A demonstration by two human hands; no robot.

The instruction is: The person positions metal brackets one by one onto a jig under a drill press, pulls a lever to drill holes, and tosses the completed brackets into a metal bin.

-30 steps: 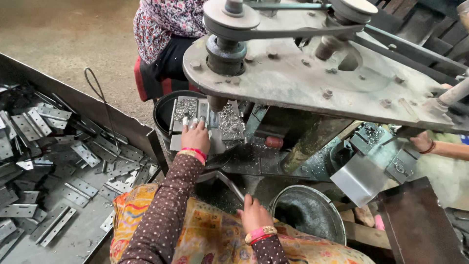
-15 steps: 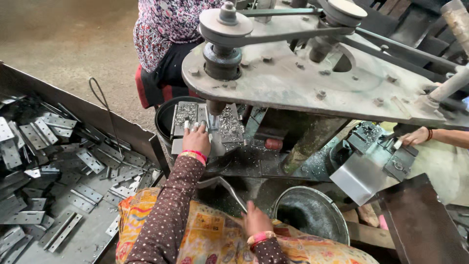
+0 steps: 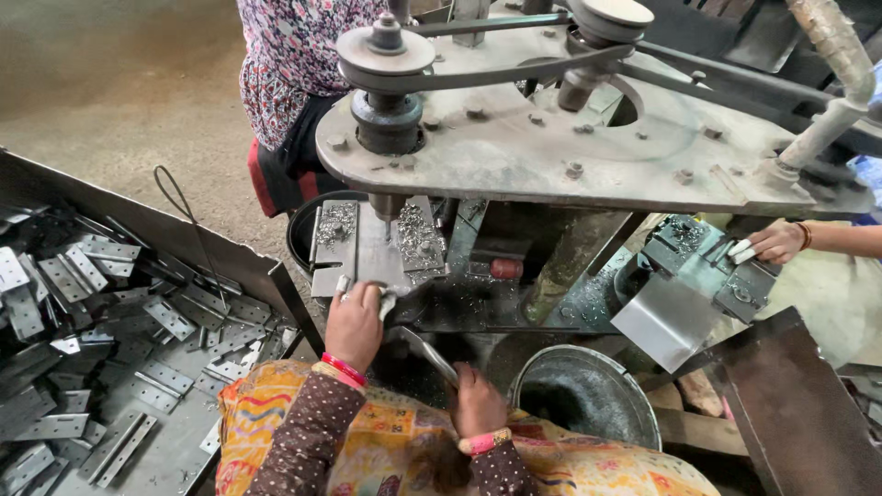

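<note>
My left hand (image 3: 356, 321) rests at the near edge of a flat steel plate (image 3: 372, 248) that lies on the drill table under the vertical bit (image 3: 388, 219); its fingers grip the plate's edge. Metal shavings cover the table on both sides of the bit. My right hand (image 3: 476, 401) sits lower, by my lap, closed around a flat metal piece (image 3: 427, 351) that slants up to the left. Both wrists wear pink bangles, and the sleeves are brown with dots.
A tray of several grey metal hinges (image 3: 101, 321) lies on the left. A steel bucket (image 3: 588, 400) stands at the lower right. The belt-driven machine head (image 3: 551, 119) overhangs the table. Another person's hand (image 3: 776, 242) works at the right; a seated person (image 3: 294, 83) is behind.
The view has shifted closer and lower. My left hand stays at the plate's edge under the bit. My right hand has moved slightly up with the flat metal piece.
</note>
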